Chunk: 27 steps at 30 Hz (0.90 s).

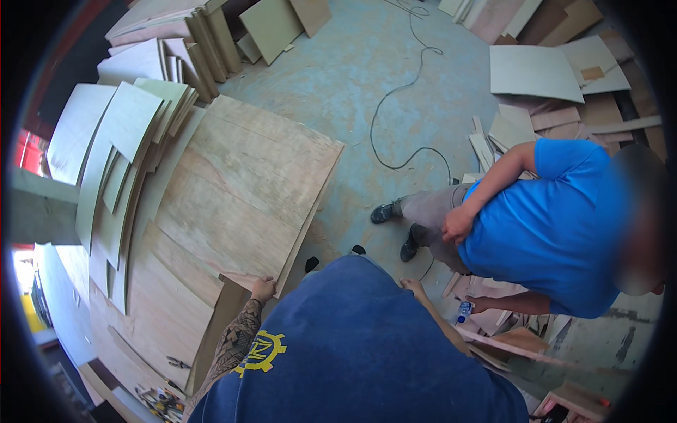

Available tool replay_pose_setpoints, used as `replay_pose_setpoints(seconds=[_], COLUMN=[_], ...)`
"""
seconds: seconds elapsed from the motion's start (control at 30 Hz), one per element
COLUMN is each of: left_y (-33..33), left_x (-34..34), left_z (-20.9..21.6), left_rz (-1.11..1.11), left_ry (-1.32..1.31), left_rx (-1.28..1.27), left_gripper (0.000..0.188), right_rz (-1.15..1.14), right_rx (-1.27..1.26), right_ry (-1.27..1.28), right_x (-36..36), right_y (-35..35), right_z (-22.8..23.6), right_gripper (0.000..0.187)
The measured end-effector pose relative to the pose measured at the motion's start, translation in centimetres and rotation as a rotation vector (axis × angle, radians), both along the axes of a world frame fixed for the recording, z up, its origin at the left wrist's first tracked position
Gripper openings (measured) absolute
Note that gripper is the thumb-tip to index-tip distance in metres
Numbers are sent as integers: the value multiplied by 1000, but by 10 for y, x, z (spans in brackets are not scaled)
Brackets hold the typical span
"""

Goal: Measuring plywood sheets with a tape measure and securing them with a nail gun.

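My left hand [264, 289], at the end of a tattooed forearm, is closed on the near edge of a large plywood sheet [243, 183]. That sheet lies on top of a stack of others, tilted across the left side. My right hand [409, 283] shows only in part beyond the front of my dark blue shirt. Its fingers are mostly hidden, and I cannot see anything in them. A pair of pliers [178, 362] rests on a lower plywood sheet [151, 324] near my left forearm.
To the right a co-worker in a blue shirt [543, 225] holds a small bottle [465, 311]. Smaller boards [134, 120] are piled at far left, and wood offcuts [515, 127] lie at right. A dark cable [377, 116] winds over the floor. Hand tools [162, 403] lie at lower left.
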<state>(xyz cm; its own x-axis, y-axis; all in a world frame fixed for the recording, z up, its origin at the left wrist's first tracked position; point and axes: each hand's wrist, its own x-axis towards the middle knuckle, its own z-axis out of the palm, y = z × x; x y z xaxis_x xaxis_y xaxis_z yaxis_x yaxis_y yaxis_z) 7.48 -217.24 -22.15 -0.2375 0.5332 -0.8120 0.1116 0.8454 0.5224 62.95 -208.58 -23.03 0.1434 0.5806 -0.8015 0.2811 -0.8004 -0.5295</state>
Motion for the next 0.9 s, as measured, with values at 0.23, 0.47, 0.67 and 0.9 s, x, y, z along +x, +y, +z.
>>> replay_pose_setpoints(seconds=[0.23, 0.47, 0.67, 0.9], left_y=[34, 158, 264, 413], left_x=[-21, 23, 64, 128], left_z=[-33, -7, 6, 13], left_rz=[-134, -256, -319, -505], left_ry=[58, 34, 73, 101], left_rx=[-32, 13, 31, 200], left_gripper=[40, 40, 36, 40], right_rz=[-176, 1613, 1917, 2031], right_rx=[91, 208, 251, 275], right_ry=[165, -220, -260, -320], right_x=[-49, 56, 72, 70], right_y=[58, 404, 421, 422], right_z=[69, 92, 60, 78], right_gripper=[30, 42, 44, 42])
